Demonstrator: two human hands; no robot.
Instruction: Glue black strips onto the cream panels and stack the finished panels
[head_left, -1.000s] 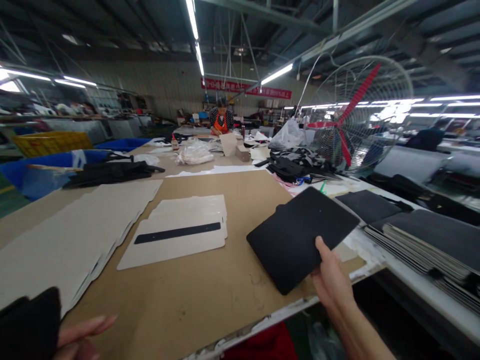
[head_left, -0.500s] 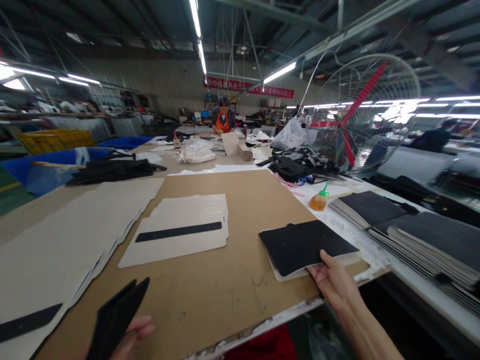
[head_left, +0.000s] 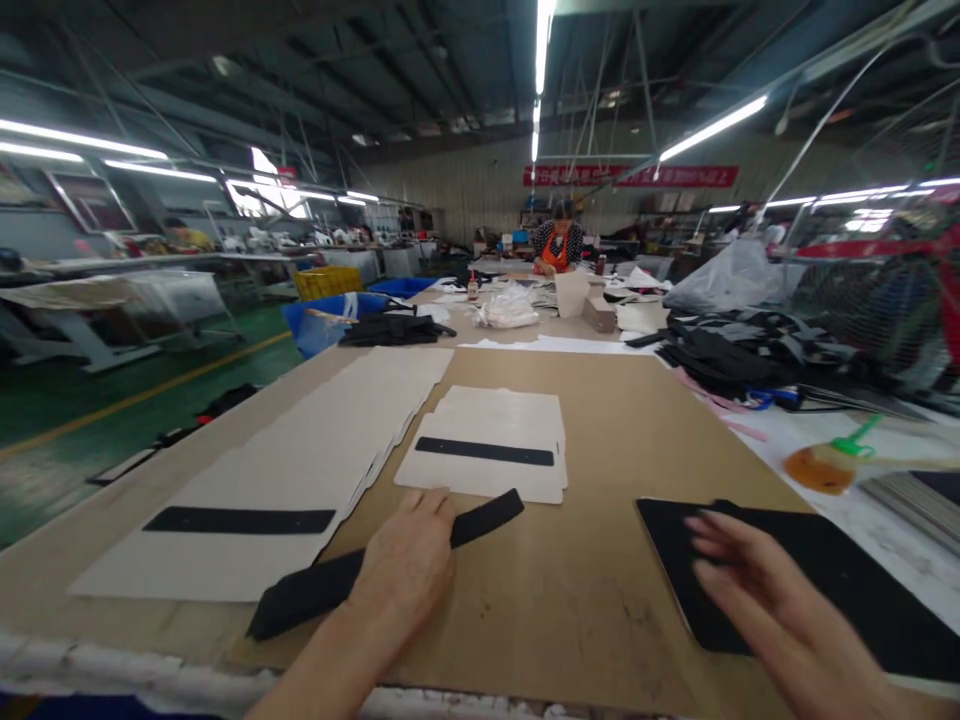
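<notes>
My left hand (head_left: 409,565) lies palm down on a long black strip (head_left: 315,588) that rests on the brown board (head_left: 600,430); its fingers curl over the strip's middle. My right hand (head_left: 757,590) is blurred, fingers stretched out over a black panel (head_left: 825,580) lying flat at the right front. Just beyond my left hand is a small stack of beige card pieces (head_left: 495,475) with a black strip (head_left: 484,451) stuck across the top one. A longer row of beige cards (head_left: 315,460) with another black strip (head_left: 240,520) lies to the left.
An orange glue bottle with a green cap (head_left: 825,465) lies at the right. Black fabric scraps (head_left: 735,350) pile up behind it. A person in an orange apron (head_left: 556,240) works at the far end. A blue bin (head_left: 330,320) and green floor (head_left: 90,420) lie to the left.
The view swung left. My left hand brought the black strip up from the front edge and laid it on the board. My right hand set the black panel down flat and opened.
</notes>
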